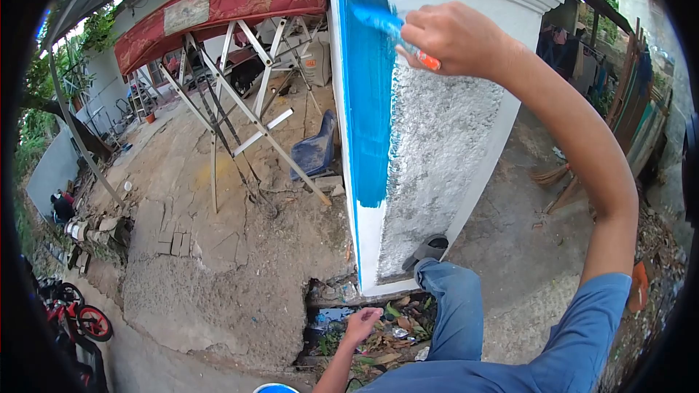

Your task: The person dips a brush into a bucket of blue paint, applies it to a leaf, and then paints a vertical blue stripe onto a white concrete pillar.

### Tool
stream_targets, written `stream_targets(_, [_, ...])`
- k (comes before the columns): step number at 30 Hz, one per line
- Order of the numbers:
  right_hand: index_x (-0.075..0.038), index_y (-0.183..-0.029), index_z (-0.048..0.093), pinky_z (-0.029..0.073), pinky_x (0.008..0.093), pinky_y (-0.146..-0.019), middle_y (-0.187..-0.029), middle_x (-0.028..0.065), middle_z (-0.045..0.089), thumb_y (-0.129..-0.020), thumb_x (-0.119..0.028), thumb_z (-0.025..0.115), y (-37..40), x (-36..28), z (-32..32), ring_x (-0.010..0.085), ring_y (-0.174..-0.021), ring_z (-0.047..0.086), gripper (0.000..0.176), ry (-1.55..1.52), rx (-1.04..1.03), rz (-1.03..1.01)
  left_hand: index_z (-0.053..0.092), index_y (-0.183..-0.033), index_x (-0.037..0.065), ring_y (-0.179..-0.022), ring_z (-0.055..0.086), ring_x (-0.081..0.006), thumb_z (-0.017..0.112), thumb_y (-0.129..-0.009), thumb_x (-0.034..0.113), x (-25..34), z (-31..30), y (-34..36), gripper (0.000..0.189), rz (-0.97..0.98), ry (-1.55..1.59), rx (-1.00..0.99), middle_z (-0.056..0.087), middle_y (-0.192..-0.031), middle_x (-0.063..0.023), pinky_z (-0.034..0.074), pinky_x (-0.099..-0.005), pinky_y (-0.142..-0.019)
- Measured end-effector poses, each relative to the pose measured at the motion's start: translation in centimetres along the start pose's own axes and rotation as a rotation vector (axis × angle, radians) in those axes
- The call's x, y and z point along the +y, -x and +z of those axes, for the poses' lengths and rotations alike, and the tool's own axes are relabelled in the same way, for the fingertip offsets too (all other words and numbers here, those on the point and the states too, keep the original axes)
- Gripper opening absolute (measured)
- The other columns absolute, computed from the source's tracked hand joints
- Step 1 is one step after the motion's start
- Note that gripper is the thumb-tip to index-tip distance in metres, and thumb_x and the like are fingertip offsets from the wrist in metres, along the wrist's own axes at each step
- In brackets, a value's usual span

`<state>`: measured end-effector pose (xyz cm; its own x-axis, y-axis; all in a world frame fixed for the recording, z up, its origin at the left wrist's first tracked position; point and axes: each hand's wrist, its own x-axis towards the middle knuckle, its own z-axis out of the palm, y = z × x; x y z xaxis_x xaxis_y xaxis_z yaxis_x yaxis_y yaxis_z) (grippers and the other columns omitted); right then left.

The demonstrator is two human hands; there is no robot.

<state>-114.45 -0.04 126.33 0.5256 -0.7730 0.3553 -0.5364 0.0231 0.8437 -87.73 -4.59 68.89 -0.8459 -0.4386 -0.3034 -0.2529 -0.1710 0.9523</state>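
Note:
In my right hand is a paintbrush, gripped by its handle, whose orange end sticks out below my fingers. Its bristles, coated in blue, lie against the upper part of a pillar. A strip of fresh blue paint runs down the pillar's left side; the rest of that face is rough grey-white with a smooth white border. My left hand hangs low by the pillar's foot, fingers loosely bent and nothing visible in them. At the bottom edge shows part of a bucket of blue paint.
A red mattress rests on a folding metal frame to the left, near a blue plastic chair seat. Leaves and litter fill a broken gutter at the pillar's base. A motorcycle stands far left, a broom right.

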Motion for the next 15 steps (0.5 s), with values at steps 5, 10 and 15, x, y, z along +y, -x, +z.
stream_targets(5, [-0.003,-0.071,0.056,0.049,0.0348,-0.053,-0.062,0.0097,0.056,-0.084,-0.025,0.058,0.8,-3.4,-0.6,0.0255,-0.055,0.059,0.025,-0.240,-0.099,0.024,0.062,-0.107,0.001,-0.089,0.060,-0.0140,0.061,-0.088,0.029,-0.8,-0.2,-0.1,0.034,-0.022,-0.018,0.005,0.065,-0.097,-0.0080,0.046,-0.0282,-0.080])
stream_targets(10, [-0.003,-0.075,0.059,0.048,0.0339,-0.052,-0.061,0.0098,0.056,-0.084,-0.025,0.059,0.1,-1.9,-0.3,0.0252,-0.053,0.058,0.023,-0.364,-0.046,0.060,0.062,-0.107,0.001,-0.088,0.060,-0.0134,0.061,-0.088,0.028,-0.2,-0.3,0.2,0.033,-0.044,0.028,0.013,0.065,-0.096,-0.0076,0.046,-0.0274,-0.079])
stream_targets(15, [-0.004,-0.075,0.058,0.049,0.0335,-0.056,-0.064,0.0101,0.058,-0.083,-0.024,0.062,-1.5,2.3,-1.3,0.0238,-0.057,0.060,0.021,-0.072,0.073,-0.001,0.063,-0.107,0.001,-0.088,0.060,-0.0125,0.062,-0.087,0.028,-1.4,-1.0,-0.4,0.033,-0.044,0.080,0.050,0.066,-0.096,-0.0070,0.047,-0.0268,-0.078])
